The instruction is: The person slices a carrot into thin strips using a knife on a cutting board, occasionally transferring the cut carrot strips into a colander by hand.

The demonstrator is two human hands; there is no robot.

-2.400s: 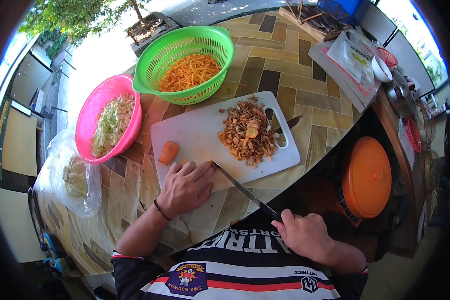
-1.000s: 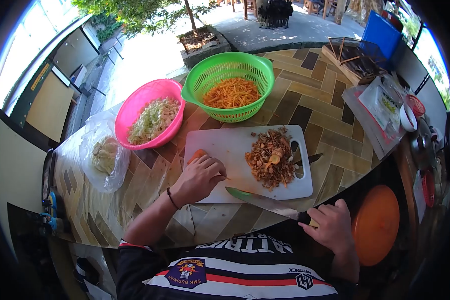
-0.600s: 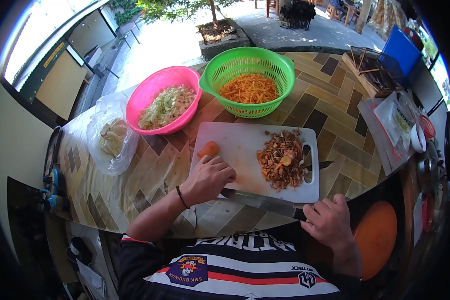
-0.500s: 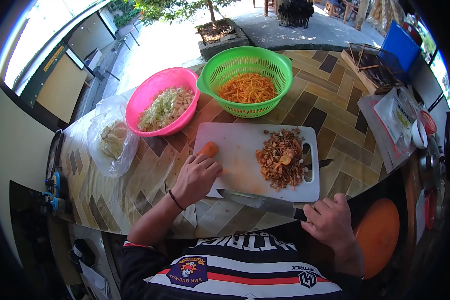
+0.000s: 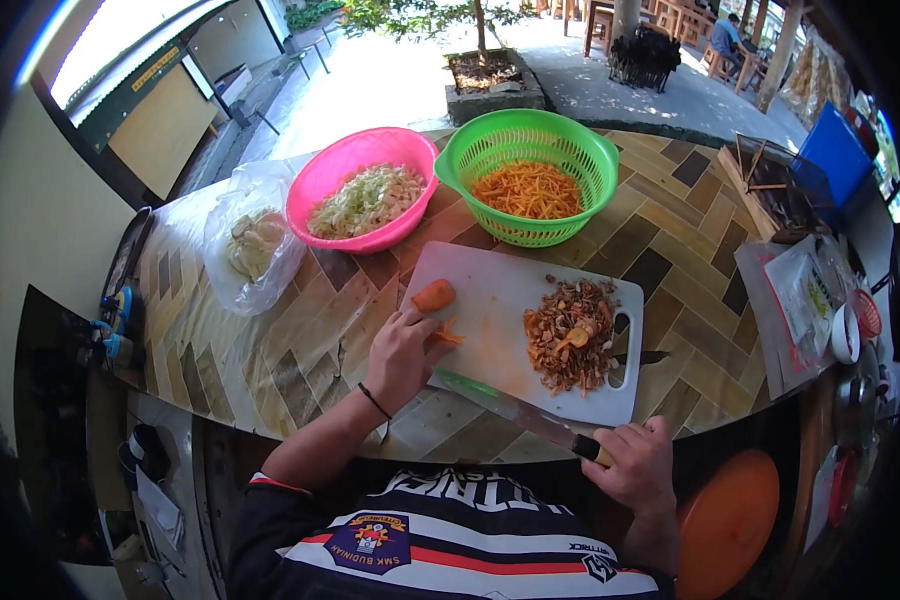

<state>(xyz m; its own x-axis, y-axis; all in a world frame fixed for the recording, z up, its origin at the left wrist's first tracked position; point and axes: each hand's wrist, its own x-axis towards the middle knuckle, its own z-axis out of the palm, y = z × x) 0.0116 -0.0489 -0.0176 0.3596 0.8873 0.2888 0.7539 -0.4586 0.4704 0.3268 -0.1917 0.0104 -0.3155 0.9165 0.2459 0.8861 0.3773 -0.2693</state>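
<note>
My right hand [image 5: 632,462] is wrapped round the handle of a knife [image 5: 530,418], whose blade lies along the near edge of a white cutting board [image 5: 500,262]. At the board's left side my left hand [image 5: 402,352] has its fingers bent over some thin orange strips [image 5: 447,334]; how firmly they are held is hidden. Just beyond those fingers sits a carrot piece [image 5: 433,295]. A brown and orange heap of chopped bits [image 5: 573,338] covers the board's right part, beside its handle slot.
Behind the board stand a pink basket [image 5: 315,185] of pale shredded vegetable and a green basket [image 5: 595,165] of carrot strips. A plastic bag [image 5: 245,290] lies left. An orange lid [image 5: 732,520] is at lower right. A seated person [image 5: 727,38] is far off.
The view has shifted, and the board looks more tilted. My left hand has drawn back slightly from the carrot piece, with orange strips now showing at its fingers. The knife handle has come nearer my body.
</note>
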